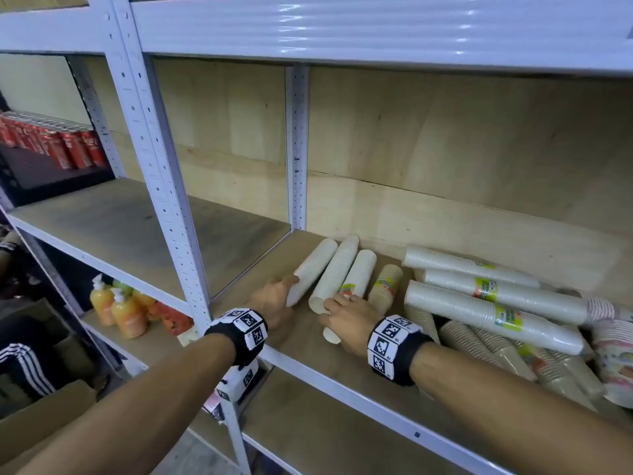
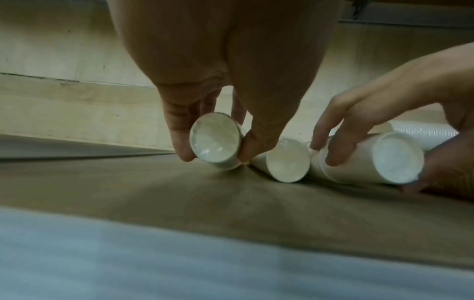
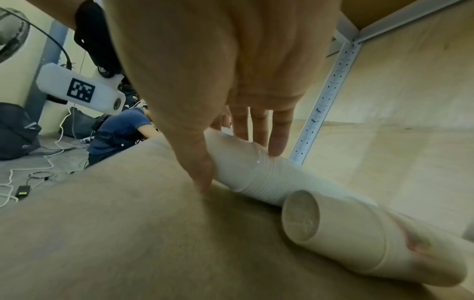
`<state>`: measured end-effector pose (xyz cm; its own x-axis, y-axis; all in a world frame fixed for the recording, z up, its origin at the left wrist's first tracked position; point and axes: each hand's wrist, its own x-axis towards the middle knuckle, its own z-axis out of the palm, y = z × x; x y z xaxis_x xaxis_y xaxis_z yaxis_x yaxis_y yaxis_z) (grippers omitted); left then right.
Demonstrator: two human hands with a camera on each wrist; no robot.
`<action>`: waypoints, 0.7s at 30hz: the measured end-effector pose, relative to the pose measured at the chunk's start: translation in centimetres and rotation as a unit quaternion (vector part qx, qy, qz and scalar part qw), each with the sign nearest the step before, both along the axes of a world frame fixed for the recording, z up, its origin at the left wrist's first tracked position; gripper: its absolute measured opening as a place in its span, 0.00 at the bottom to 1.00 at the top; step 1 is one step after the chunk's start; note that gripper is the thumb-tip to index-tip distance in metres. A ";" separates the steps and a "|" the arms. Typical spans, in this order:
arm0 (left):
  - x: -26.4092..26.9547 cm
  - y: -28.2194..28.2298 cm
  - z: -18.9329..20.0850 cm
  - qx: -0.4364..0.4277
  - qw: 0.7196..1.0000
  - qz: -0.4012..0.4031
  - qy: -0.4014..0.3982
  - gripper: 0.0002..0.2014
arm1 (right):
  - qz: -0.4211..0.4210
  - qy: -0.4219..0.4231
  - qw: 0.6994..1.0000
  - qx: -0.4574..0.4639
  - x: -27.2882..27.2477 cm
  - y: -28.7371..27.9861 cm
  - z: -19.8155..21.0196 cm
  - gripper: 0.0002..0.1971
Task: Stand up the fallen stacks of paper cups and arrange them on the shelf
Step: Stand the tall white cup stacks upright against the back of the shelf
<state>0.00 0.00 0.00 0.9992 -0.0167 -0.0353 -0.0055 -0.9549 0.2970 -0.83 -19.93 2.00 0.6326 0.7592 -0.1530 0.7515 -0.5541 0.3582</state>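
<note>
On the shelf, the leftmost lying cup stack is gripped at its end by the left hand; the third stack is clasped by the right hand.

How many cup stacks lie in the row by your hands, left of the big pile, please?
4, lying side by side: leftmost white stack, gripped by the left hand; second white stack; third stack, held by the right hand; brown stack, rightmost. None look hidden.

We note four fallen cup stacks lying side by side on the shelf board; right of them a heap of sleeved stacks; cans far left.
</note>
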 end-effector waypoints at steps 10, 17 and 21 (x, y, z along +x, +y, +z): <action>0.9 0.6 4.2 -0.017 0.992 -0.010 -0.125 0.27 | -0.044 -0.001 0.968 0.246 1.9 -1.3 5.1 0.11; 2.9 -1.0 8.6 -0.083 0.975 -0.036 -0.202 0.20 | -0.141 -0.056 0.914 0.377 4.4 -2.7 10.9 0.18; 4.7 -2.2 11.3 -0.112 0.964 -0.051 -0.234 0.20 | -0.187 -0.078 0.885 0.418 6.0 -2.2 14.5 0.18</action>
